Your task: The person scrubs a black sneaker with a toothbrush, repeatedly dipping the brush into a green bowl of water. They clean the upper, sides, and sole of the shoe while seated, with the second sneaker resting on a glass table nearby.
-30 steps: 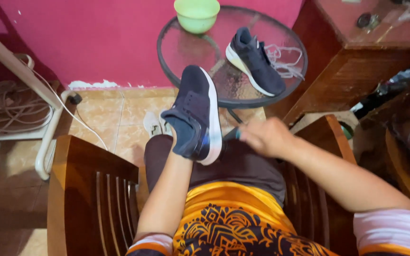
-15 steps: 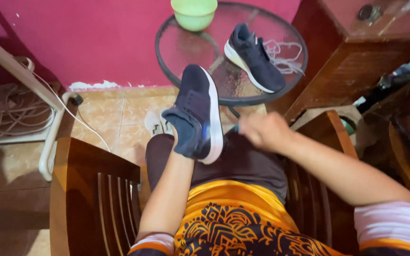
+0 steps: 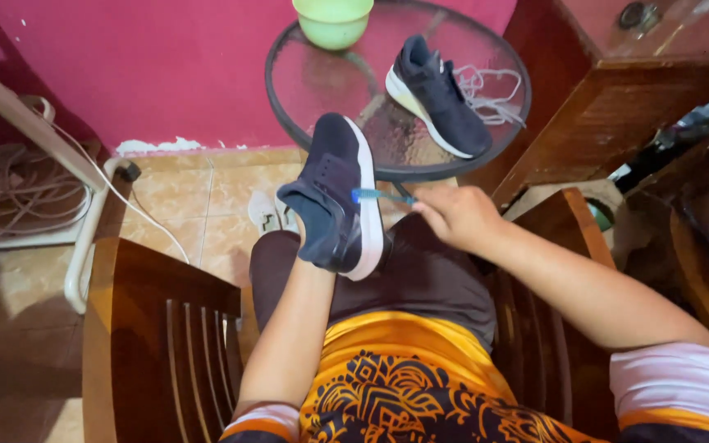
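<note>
Left hand (image 3: 315, 246) is inside the dark shoe (image 3: 336, 193) held above the lap; its fingers are hidden, state cannot be told. Right hand (image 3: 455, 215) fingers pinch a blue toothbrush (image 3: 375, 196), bristles against the white sole edge. Second shoe (image 3: 436, 94) lies on the glass table (image 3: 322, 90).

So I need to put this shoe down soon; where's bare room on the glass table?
Bare glass lies left of the second shoe, below the green bowl. The right side is crowded with loose laces. The near rim sits behind the held shoe and toothbrush.
</note>
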